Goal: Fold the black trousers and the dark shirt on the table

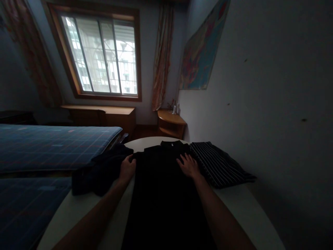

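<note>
A black collared shirt (166, 194) lies spread lengthwise on the pale round table (249, 211), its collar at the far end. At the shirt's upper left edge, my left hand (128, 168) has its thumb and fingers closed on the cloth. My right hand (189, 166) rests flat on the upper right of the shirt, fingers spread. Just right of that hand lies a folded black garment with white stripes (221, 165). A dark bundled garment (100, 172) sits left of my left hand, partly behind the forearm.
To the left are beds with blue plaid mattresses (52, 146), close to the table. A white wall (273, 104) runs along the right. Beyond the table stand a wooden corner shelf (173, 118) and a wooden desk (114, 110) under the window (101, 55).
</note>
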A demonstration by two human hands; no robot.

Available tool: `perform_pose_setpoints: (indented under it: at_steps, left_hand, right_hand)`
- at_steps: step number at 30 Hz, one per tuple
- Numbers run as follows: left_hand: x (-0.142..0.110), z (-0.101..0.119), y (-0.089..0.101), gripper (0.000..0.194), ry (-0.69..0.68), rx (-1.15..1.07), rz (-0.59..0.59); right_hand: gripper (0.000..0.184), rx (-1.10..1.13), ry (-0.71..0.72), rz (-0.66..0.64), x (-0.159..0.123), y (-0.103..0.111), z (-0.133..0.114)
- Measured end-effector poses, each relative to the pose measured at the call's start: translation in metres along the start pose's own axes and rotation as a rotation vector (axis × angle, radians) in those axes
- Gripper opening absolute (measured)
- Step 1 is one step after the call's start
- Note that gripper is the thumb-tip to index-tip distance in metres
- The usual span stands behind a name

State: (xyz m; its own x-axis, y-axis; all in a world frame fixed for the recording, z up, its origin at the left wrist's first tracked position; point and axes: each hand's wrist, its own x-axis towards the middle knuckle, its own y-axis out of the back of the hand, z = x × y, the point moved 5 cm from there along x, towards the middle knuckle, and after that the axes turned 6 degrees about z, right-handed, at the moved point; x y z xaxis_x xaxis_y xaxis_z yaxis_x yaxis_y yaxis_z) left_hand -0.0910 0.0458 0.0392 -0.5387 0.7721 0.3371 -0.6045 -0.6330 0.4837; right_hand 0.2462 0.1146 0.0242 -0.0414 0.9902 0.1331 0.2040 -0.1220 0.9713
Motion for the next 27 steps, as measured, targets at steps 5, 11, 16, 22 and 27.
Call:
perform_pose_setpoints:
  at_steps: [5,11,16,22,27]
  left_hand:
    - [-0.018,-0.001,-0.007,0.037,-0.107,-0.033,-0.033]
    - [-0.053,0.024,-0.012,0.034,-0.415,-0.047,-0.167]
    - [-0.084,0.045,-0.016,0.043,-0.808,0.068,-0.360]
    - [-0.094,0.047,-0.015,0.038,-0.813,0.147,-0.408]
    - [-0.089,0.043,-0.007,0.060,-0.660,0.249,-0.372]
  right_hand:
    - [0.066,-0.004,0.011,0.007,0.001,-0.002,0.002]
    - [0.066,-0.024,0.018,0.009,0.004,-0.005,0.003]
    - [0.065,-0.035,0.024,0.020,0.003,-0.004,0.002]
    - [0.064,-0.070,0.049,0.045,0.004,0.006,-0.008]
    - [0.051,0.033,0.171,0.177,0.009,0.016,-0.067]
